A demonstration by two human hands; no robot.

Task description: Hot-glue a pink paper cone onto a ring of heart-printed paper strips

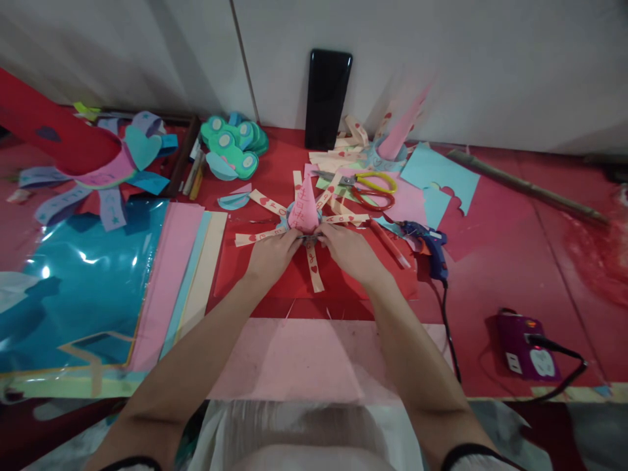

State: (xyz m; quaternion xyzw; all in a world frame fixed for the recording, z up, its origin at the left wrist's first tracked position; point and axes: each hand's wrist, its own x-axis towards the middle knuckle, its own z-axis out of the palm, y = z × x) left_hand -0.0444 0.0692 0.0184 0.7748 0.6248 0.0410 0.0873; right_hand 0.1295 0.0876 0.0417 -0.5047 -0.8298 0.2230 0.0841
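A pink paper cone [305, 208] with red writing stands on red paper. Round its base runs a blue paper band, from which cream paper strips [314, 268] with red hearts spread outward. My left hand [279, 252] pinches the near side of the band. Close beside it, my right hand [341, 245] has its fingers closed on the same edge. The fingertips partly cover the spot they hold. Scissors [367, 185] with yellow and red handles lie behind, right of the cone. A red pen [392, 243] rests to the right of my right hand.
A blue glue gun [428, 242] lies at right, its cord near a purple power box [527, 347]. A black phone [328, 98] leans on the wall. Green paper shapes [233, 144], a second cone [402, 127], coloured sheets [164, 281] and a stick [530, 186] surround the work.
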